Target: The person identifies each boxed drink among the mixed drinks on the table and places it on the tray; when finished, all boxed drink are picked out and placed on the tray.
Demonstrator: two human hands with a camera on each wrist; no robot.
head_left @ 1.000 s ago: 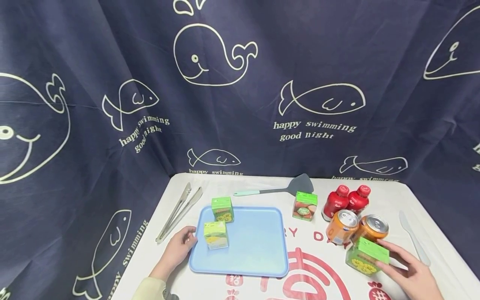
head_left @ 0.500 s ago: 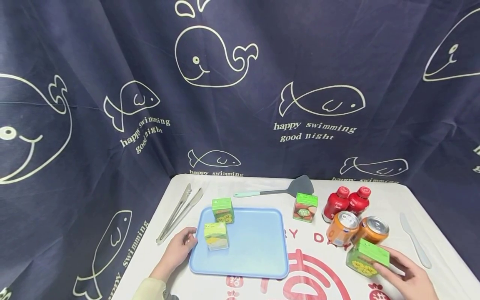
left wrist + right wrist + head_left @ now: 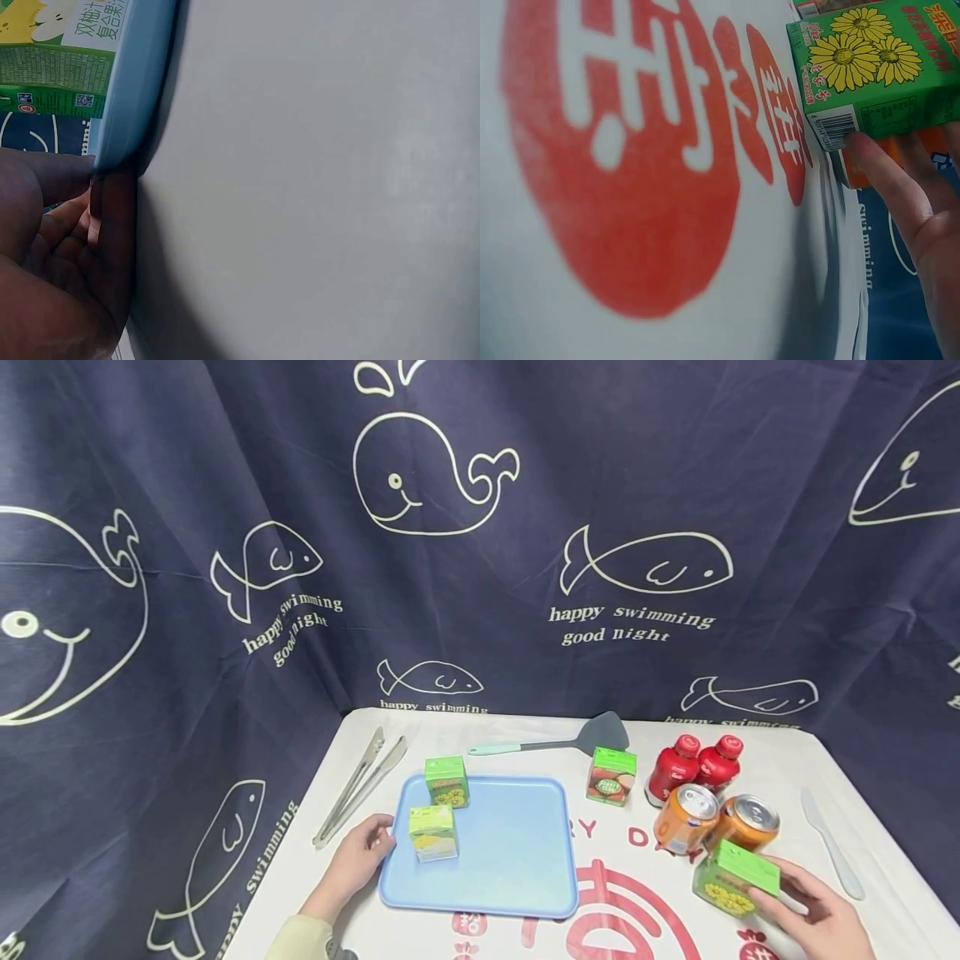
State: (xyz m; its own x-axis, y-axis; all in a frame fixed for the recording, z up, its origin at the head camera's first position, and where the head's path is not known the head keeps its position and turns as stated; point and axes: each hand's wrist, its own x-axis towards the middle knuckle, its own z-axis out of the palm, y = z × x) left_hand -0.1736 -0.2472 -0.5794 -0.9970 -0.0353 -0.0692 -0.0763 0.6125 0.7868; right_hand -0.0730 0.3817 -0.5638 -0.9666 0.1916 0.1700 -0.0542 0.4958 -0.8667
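Observation:
My left hand (image 3: 358,858) grips the left edge of a light blue tray (image 3: 517,860); in the left wrist view the thumb lies at the rim and the fingers are beneath it. A green drink carton with yellow flowers (image 3: 731,878) stands at the front right, and my right hand (image 3: 817,906) holds it by its right side between thumb and fingers. Its barcode end shows in the right wrist view, with a fingertip (image 3: 862,146) against it. On the tray's left part stand a yellow-green juice carton (image 3: 433,835) and a similar flower-printed carton (image 3: 447,783).
Two orange cans (image 3: 686,820) stand just behind the held carton, with two red bottles (image 3: 675,768) behind them. Another green carton (image 3: 611,775) is right of the tray. Tongs (image 3: 360,789), a spatula (image 3: 600,733) and a table knife (image 3: 832,847) lie around the table's edges.
My right hand has drawn in slightly around the flower-printed carton, its fingers now lower along the side. The left hand and the tray have stayed put.

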